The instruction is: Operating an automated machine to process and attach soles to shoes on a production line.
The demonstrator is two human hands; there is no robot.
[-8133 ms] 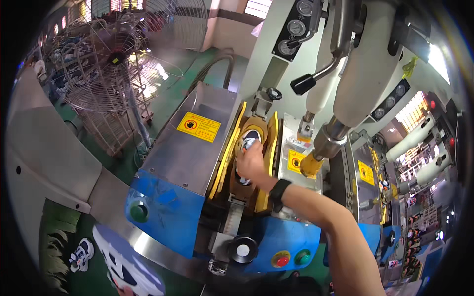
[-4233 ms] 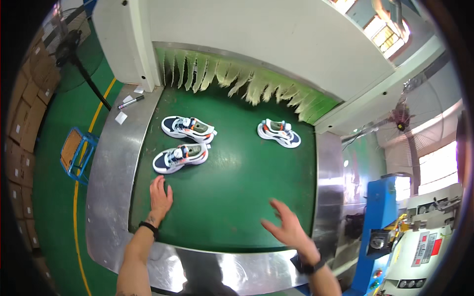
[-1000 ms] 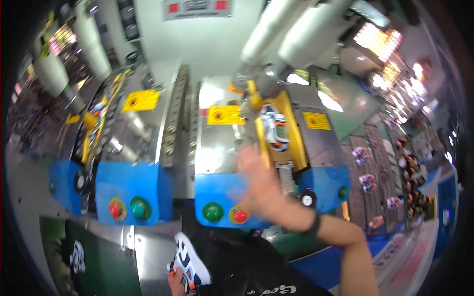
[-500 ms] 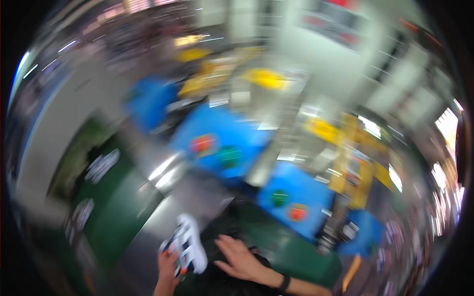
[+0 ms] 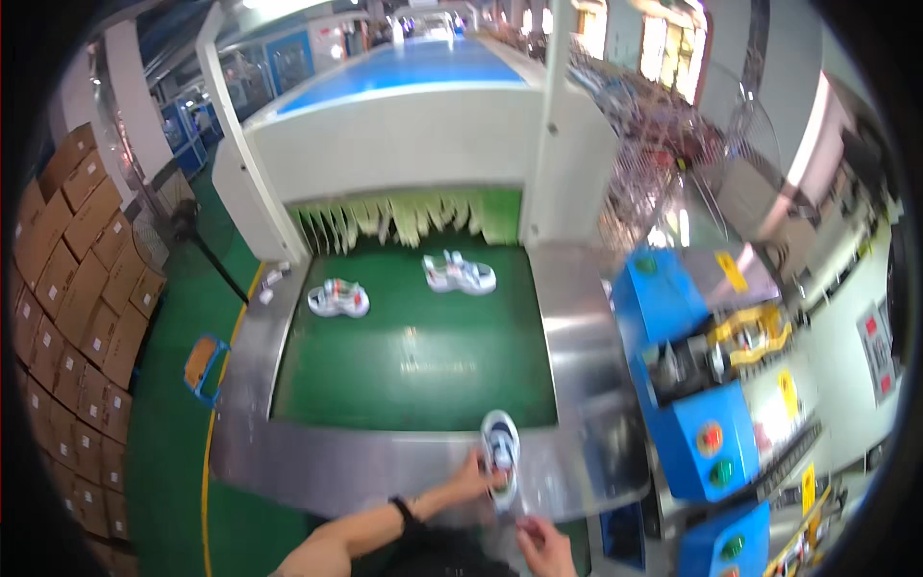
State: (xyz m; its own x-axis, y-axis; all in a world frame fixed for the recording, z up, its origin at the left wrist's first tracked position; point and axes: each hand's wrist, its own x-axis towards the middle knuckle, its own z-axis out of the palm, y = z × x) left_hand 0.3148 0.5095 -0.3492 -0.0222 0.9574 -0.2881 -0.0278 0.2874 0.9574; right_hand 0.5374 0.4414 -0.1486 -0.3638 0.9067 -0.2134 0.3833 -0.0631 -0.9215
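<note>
My left hand (image 5: 473,478), reaching in from the lower left with a dark band at its wrist, grips a white and grey sports shoe (image 5: 500,452) with a dark inside. The shoe is over the metal front ledge (image 5: 385,462) of a conveyor, toe pointing away from me. Just right of the shoe's near end, my right hand (image 5: 545,548) is open, its fingers loosely bent and holding nothing. Beyond, two similar shoes lie on the green conveyor belt (image 5: 413,385): a shoe with orange accents (image 5: 338,299) at left and a white-grey shoe (image 5: 460,275) at right.
A green fringed curtain (image 5: 409,216) hangs across the white machine's opening (image 5: 404,135). Blue control boxes (image 5: 697,442) with red and green buttons stand close at right. Stacked cartons (image 5: 82,317), a blue-framed stool (image 5: 204,367) and a pedestal fan (image 5: 207,240) are at left.
My view has swung leftward from the blue machines to face the conveyor. The shoe, still in my left hand, showed its white sole before and now shows its top. My right hand has dropped lower.
</note>
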